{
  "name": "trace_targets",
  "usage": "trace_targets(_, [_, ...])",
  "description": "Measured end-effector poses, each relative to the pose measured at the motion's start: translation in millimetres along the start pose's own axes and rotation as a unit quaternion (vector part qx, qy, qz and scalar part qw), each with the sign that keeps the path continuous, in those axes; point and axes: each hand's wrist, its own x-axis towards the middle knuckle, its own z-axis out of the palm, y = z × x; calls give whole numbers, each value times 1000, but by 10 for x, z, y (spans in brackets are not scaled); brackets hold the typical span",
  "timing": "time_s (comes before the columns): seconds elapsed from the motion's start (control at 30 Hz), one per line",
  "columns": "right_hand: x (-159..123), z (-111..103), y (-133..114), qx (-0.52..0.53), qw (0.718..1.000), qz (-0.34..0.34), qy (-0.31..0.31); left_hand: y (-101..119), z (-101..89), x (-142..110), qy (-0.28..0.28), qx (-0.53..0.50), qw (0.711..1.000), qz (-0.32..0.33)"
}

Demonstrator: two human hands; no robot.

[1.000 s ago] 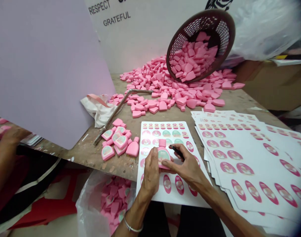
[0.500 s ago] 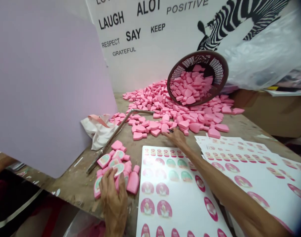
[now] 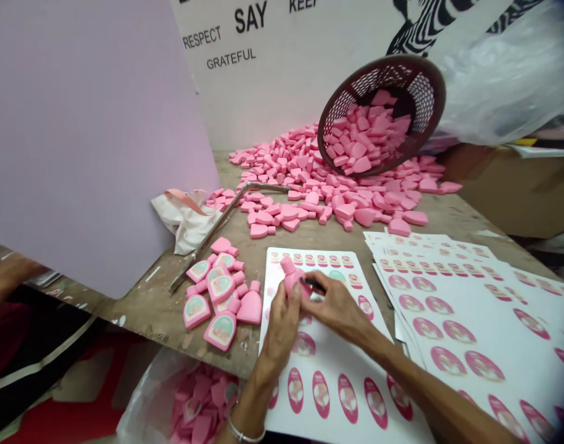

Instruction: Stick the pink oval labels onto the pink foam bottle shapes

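Note:
My left hand (image 3: 282, 320) is closed around a small pink toy bottle (image 3: 289, 271), its neck pointing up and left. My right hand (image 3: 337, 308) pinches a thin black tool (image 3: 313, 284), whose kind I cannot make out, with the fingertips close against the bottle. Both hands are over a white sheet of stickers (image 3: 340, 356) with pink and green printed labels. Left of the sheet lies a cluster of pink bottles, several bearing a pale green label, such as the labelled bottle (image 3: 221, 330) nearest the edge.
Behind is a heap of pink bottles (image 3: 282, 166) and a tipped brown basket (image 3: 326, 120). A bent metal rod (image 3: 217, 229) and white cloth bag (image 3: 187, 222) lie left, beside a lilac panel (image 3: 92, 142). More sticker sheets (image 3: 476, 302) lie right. A plastic bag (image 3: 143, 401) hangs below the edge.
My right hand has come back from the heap with a pink bottle, now in my left hand. My left hand has left the labelled cluster and moved right over the sheet. The view has tilted down.

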Motion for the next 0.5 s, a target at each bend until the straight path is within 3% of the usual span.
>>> trace_targets(0.07, [-224,-4,46,51,998,-7,-41,-46,74,-57,29,-23,998,-44])
trace_targets(0.1, [-266,-36,108,44,998,-2,-32,-69,90,-82,39,-32,997,-58])
trace_targets(0.2, [-225,-180,371,-90,993,25,71,-119,84,-107,7,-44,997,-61])
trace_targets(0.33, [-151,-247,610,-290,948,-30,129,-155,80,-27,-46,-19,998,-45])
trace_targets(0.5, [-198,-166,653,-395,899,-96,163,-200,101,100,-84,9,996,-28])
